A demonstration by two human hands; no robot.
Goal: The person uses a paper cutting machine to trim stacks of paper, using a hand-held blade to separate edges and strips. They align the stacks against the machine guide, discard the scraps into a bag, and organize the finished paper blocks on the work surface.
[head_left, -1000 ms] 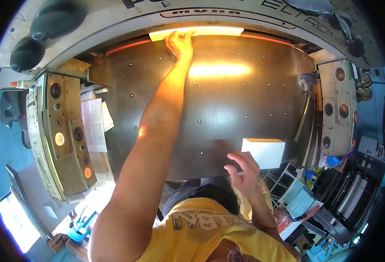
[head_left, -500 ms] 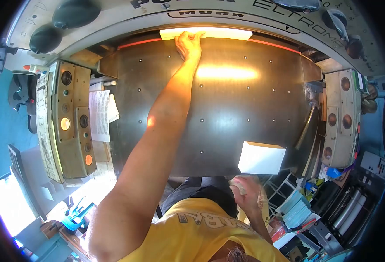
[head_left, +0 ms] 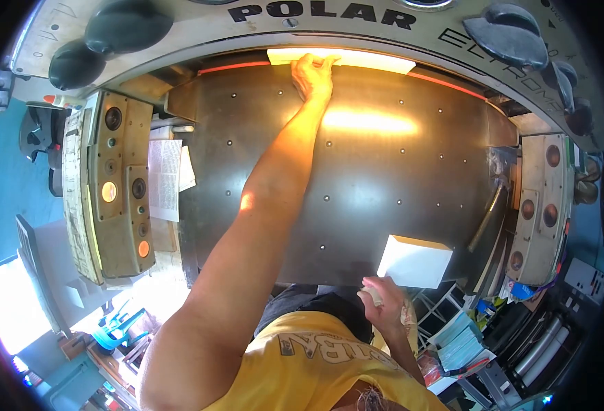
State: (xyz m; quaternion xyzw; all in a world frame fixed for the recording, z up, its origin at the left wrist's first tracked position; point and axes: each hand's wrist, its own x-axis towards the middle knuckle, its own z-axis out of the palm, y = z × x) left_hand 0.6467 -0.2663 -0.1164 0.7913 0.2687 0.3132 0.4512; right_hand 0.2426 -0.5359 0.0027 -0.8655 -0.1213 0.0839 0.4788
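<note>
At the far side of the dark metal table [head_left: 274, 226], my left hand [head_left: 313, 77] pinches the front edge of a long pale paper strip [head_left: 377, 61], brightly lit in yellow. My left arm stretches across the table to it. Near the table's front edge, my right hand [head_left: 384, 306] is closed around something small and pale that I cannot make out. Just beyond and to the right of that hand, a white block of paper [head_left: 417, 264] lies on the table corner.
Control panels [head_left: 110, 185] stand on the left and right [head_left: 541, 205] of the table. A brush-like tool [head_left: 487, 216] lies by the right side wall. Printed sheets [head_left: 165, 179] are at the left. A machine housing with large knobs [head_left: 129, 27] spans the far side.
My right hand has risen from below the table's front edge to beside the white block. The whole view has shifted slightly. My left hand stays at the paper strip.
</note>
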